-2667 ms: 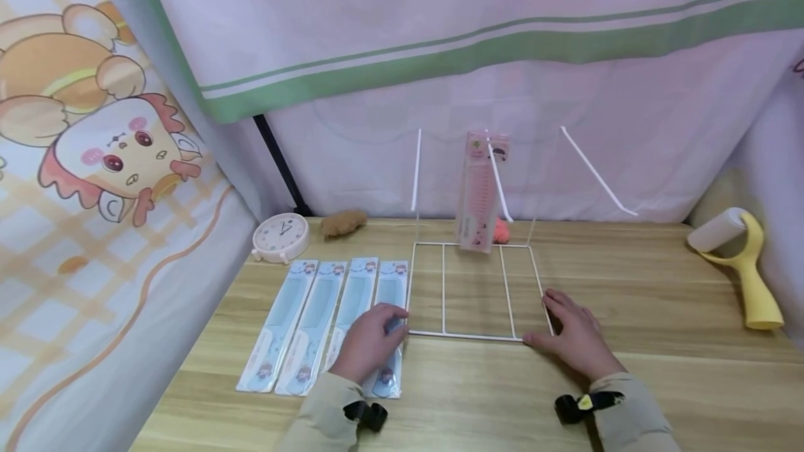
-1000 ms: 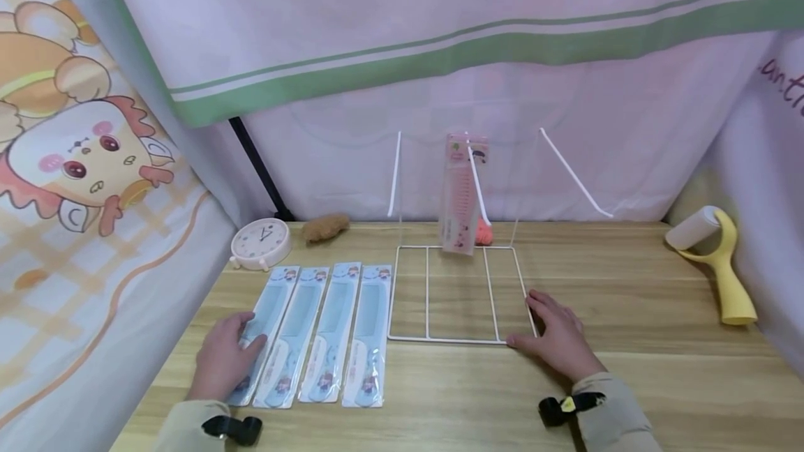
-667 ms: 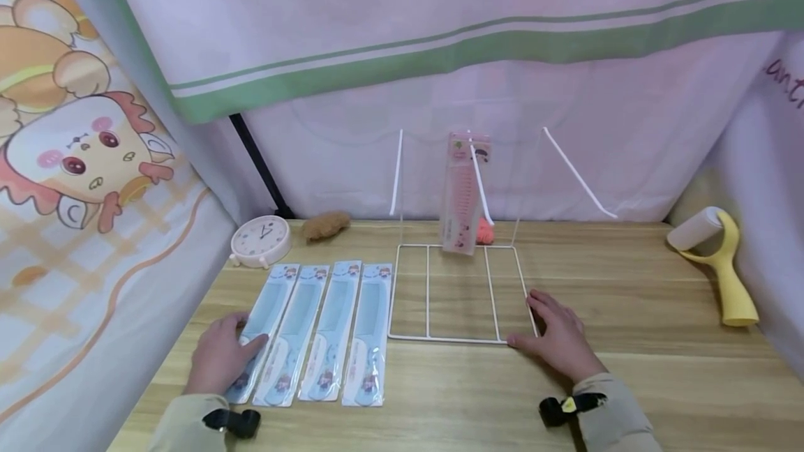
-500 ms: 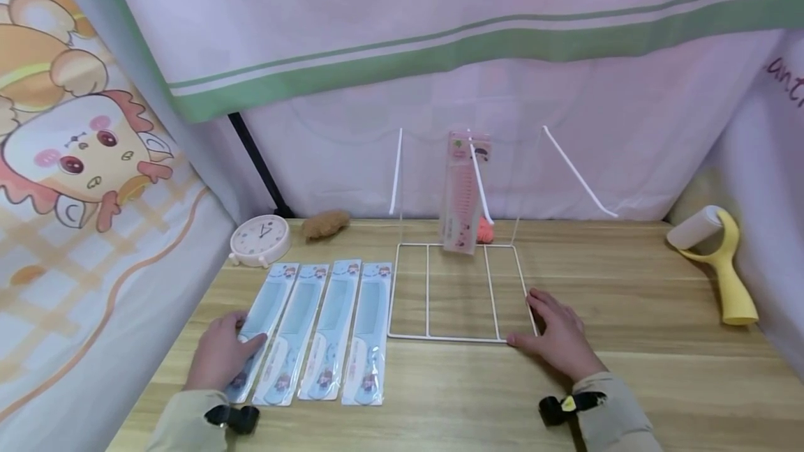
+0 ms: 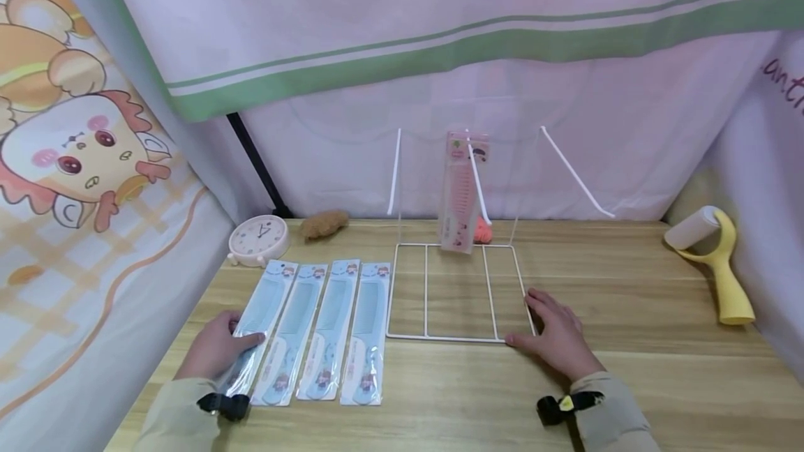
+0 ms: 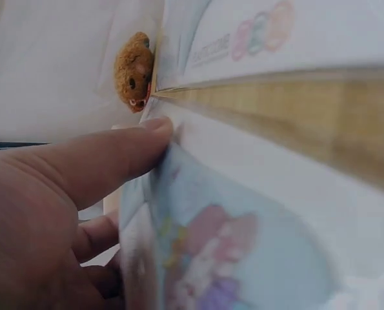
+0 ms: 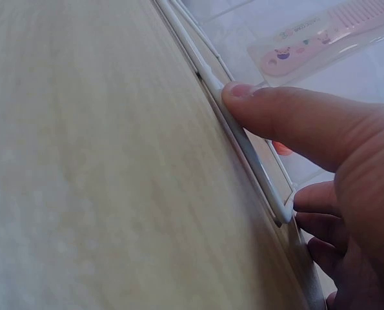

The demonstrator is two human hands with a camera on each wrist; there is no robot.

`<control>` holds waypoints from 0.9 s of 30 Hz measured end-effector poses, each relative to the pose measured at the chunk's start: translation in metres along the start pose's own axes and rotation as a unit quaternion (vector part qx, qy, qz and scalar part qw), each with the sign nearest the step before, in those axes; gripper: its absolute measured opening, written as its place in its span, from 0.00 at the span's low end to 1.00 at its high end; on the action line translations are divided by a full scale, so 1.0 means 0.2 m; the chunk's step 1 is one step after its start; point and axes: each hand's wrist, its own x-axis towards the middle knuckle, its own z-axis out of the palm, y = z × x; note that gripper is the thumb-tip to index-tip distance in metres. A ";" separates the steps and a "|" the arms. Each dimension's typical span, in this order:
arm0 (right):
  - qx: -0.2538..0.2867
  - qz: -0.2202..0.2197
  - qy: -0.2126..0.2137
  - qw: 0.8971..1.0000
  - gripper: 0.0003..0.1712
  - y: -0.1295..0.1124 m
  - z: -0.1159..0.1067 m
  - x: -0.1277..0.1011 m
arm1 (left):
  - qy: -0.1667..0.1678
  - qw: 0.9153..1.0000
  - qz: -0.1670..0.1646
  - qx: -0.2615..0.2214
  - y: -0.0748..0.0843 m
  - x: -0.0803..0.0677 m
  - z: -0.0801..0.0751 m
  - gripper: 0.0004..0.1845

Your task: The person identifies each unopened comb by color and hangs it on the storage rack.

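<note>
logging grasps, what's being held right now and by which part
Left grip: leftmost blue comb, across its middle. Right grip: rack, at its near right corner.

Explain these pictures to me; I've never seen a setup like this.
There is no machine: a person works with a bare left hand and right hand. The wide pictures come from a camera worn on the head; the two close ones from the wrist cameras, one per hand. On the wooden table are three packaged blue combs, a round clock, a brown plush toy and a yellow-handled roller. A packaged pink comb hangs from the middle hook of a white wire rack. The left hand pinches a fourth blue comb; the right hand holds the rack's near right corner.
</note>
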 end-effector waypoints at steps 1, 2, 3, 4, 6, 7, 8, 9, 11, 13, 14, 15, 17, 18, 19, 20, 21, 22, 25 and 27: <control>0.000 0.000 0.000 1.000 0.57 0.00 0.00 0.00 | 0.001 1.000 -0.007 -0.007 -0.01 0.00 0.00 0.42; 0.001 0.000 0.000 1.000 0.57 0.00 0.00 0.00 | 0.003 1.000 -0.015 -0.016 -0.01 -0.01 0.01 0.42; 0.001 -0.001 0.000 1.000 0.57 0.00 0.00 0.00 | 0.005 0.999 -0.023 -0.023 -0.02 -0.01 0.01 0.42; 0.001 -0.001 0.000 1.000 0.57 0.00 0.00 0.00 | 0.009 0.999 -0.030 -0.030 -0.02 -0.02 0.01 0.42; 0.001 -0.002 0.000 1.000 0.57 -0.01 0.00 0.01 | 0.019 0.998 -0.040 -0.043 -0.02 -0.03 0.01 0.41; 0.001 -0.003 0.001 1.000 0.57 -0.01 0.00 0.01 | 0.022 0.998 -0.040 -0.050 -0.02 -0.04 0.01 0.40; 0.001 -0.003 0.001 1.000 0.57 -0.01 0.00 0.01 | 0.026 0.997 -0.041 -0.056 -0.02 -0.04 0.01 0.39; 0.001 -0.003 0.001 1.000 0.57 -0.01 0.00 0.01 | 0.029 0.997 -0.042 -0.060 -0.02 -0.05 0.01 0.39; 0.001 -0.003 0.000 1.000 0.57 -0.01 0.00 0.01 | 0.032 0.996 -0.043 -0.072 -0.01 -0.07 0.00 0.39; 0.001 -0.001 -0.002 1.000 0.57 -0.01 0.00 0.00 | 0.035 0.995 -0.040 -0.080 -0.01 -0.09 -0.01 0.38; 0.002 0.002 -0.003 1.000 0.58 -0.01 0.00 0.00 | 0.037 0.995 -0.039 -0.082 0.00 -0.10 -0.01 0.38; 0.002 0.004 -0.005 1.000 0.58 -0.01 0.00 0.00 | 0.039 0.995 -0.036 -0.083 0.00 -0.11 -0.02 0.39; 0.002 0.009 -0.009 1.000 0.58 -0.01 0.00 0.00 | 0.044 0.995 -0.027 -0.085 0.01 -0.13 -0.03 0.38; 0.002 0.010 -0.010 1.000 0.58 -0.01 0.00 0.00 | 0.047 0.995 -0.026 -0.087 0.01 -0.14 -0.04 0.38; 0.002 0.012 -0.011 1.000 0.59 -0.01 0.00 0.00 | 0.050 0.994 -0.025 -0.089 0.02 -0.15 -0.05 0.37; 0.002 0.012 -0.012 1.000 0.59 -0.01 0.00 0.00 | 0.053 0.994 -0.026 -0.094 0.03 -0.16 -0.05 0.38; 0.002 0.012 -0.013 1.000 0.59 -0.01 0.00 0.00 | 0.055 0.993 -0.027 -0.104 0.04 -0.18 -0.05 0.38; 0.003 0.011 -0.012 1.000 0.59 -0.01 0.00 0.00 | 0.055 0.991 -0.027 -0.118 0.06 -0.19 -0.05 0.38; 0.002 0.008 -0.009 1.000 0.58 -0.01 0.00 0.00 | 0.044 0.983 -0.037 -0.177 0.13 -0.23 -0.05 0.38; 0.004 0.008 -0.008 1.000 0.58 -0.01 -0.01 0.00 | 0.032 0.973 -0.036 -0.226 0.18 -0.26 -0.04 0.36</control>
